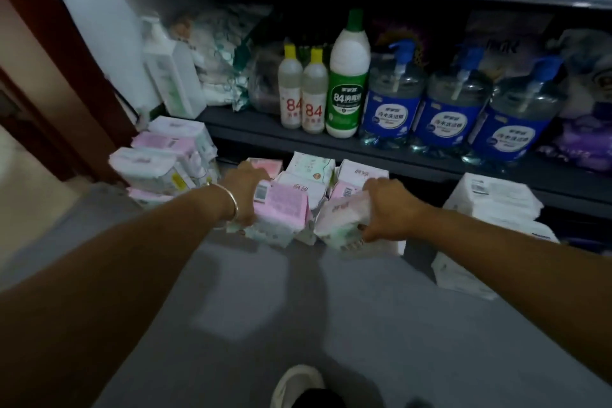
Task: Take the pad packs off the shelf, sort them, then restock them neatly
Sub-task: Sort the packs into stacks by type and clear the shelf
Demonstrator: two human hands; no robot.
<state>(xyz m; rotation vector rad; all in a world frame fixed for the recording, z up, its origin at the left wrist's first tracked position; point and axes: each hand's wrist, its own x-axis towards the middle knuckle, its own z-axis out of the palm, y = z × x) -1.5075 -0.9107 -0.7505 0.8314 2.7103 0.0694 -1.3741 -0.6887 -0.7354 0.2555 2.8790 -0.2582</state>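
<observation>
While we crouch over the grey floor in front of the dark metal shelf, both our hands are down on a cluster of soft plastic-wrapped pink and white pad packs lying on the floor just before the shelf's lowest tier. Our left hand, with a thin silver bangle at the wrist, grips a pale pink pad pack with a barcode label; its fingers curl round the far side, hidden from us. Our right hand holds a crumpled white and pink pack, fingers curled over its top and thumb under its near edge. A further stack of pink and white packs stands to the left, beside the shelf end. White wrapped packs are piled to the right. On the shelf above stand two small yellow-capped bottles, a tall green-labelled white bottle and three blue-labelled pump bottles.
</observation>
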